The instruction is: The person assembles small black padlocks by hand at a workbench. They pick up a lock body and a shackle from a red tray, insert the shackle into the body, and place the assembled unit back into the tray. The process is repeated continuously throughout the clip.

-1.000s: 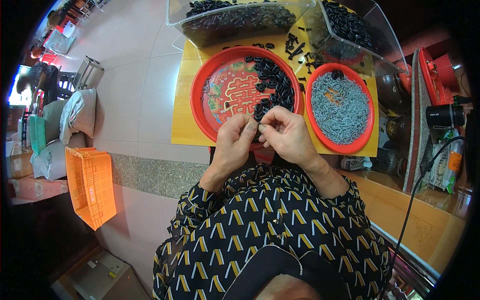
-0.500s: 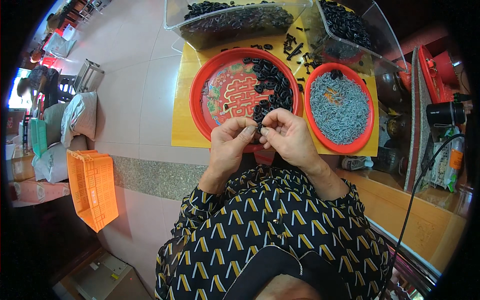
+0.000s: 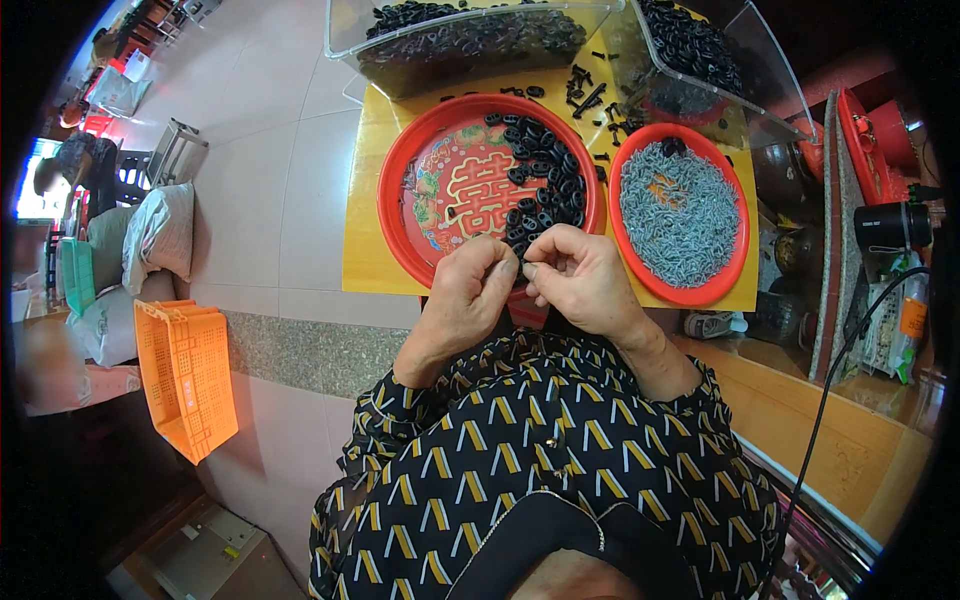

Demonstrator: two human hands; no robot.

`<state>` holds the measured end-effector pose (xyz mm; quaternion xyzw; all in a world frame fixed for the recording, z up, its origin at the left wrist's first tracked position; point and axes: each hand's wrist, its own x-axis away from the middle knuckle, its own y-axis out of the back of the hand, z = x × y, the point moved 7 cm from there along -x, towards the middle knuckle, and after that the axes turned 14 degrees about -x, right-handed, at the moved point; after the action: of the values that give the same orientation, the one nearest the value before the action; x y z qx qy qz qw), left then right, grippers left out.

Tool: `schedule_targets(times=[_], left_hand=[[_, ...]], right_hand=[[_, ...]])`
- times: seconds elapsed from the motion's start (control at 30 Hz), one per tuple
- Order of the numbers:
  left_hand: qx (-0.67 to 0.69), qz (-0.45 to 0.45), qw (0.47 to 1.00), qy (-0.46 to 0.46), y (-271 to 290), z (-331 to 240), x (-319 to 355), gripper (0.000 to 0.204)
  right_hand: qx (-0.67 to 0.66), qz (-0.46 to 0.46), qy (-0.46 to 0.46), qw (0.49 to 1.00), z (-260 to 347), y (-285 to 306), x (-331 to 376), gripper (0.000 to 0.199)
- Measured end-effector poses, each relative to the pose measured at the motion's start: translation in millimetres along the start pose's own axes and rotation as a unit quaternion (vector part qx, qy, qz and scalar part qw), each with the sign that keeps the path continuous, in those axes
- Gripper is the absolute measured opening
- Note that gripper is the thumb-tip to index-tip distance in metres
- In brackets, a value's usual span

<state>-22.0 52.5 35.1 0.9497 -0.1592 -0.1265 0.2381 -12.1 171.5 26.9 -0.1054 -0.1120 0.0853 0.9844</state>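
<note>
Nearest, both forearms are sheathed in patterned sleeves and angled inward, so that the hands are brought together over the near edge of the table. The left hand is turned knuckles up, its thumb pressed towards a bent index finger. The right hand is set opposite, its fingers curled under and its thumb and index finger pinched narrow. A small dark part appears to be held between the two pinches; its shape is mostly hidden, and which hand bears it more firmly cannot be told.

Close fingertip work on this single part is judged to be the step in hand. For the next move, a steady pinch and careful alignment of both thumbs seem called for.

Just beyond the fingertips, black pieces are heaped along the right side of the round tray, whose left side is left mostly bare. Towards the table's near right corner, grey screws are spread in the oval tray. Behind the trays, loose bits are scattered. Along the far edge, more black pieces are contained in a left bin and a right bin.
</note>
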Motion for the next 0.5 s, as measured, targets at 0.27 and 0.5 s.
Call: schedule_targets(times=[0.27, 0.5], left_hand=[[0.012, -0.024, 0.999, 0.026, -6, 2, 0, 0.007], [0.250, -0.022, 0.959, 0.128, -21, 21, 6, 0.014]], right_hand=[[-0.027, -0.010, 0.011, 1.000, -6, 3, -3, 0.002], [-0.093, -0.042, 0.006, 0.995, -7, 8, -7, 0.006]])
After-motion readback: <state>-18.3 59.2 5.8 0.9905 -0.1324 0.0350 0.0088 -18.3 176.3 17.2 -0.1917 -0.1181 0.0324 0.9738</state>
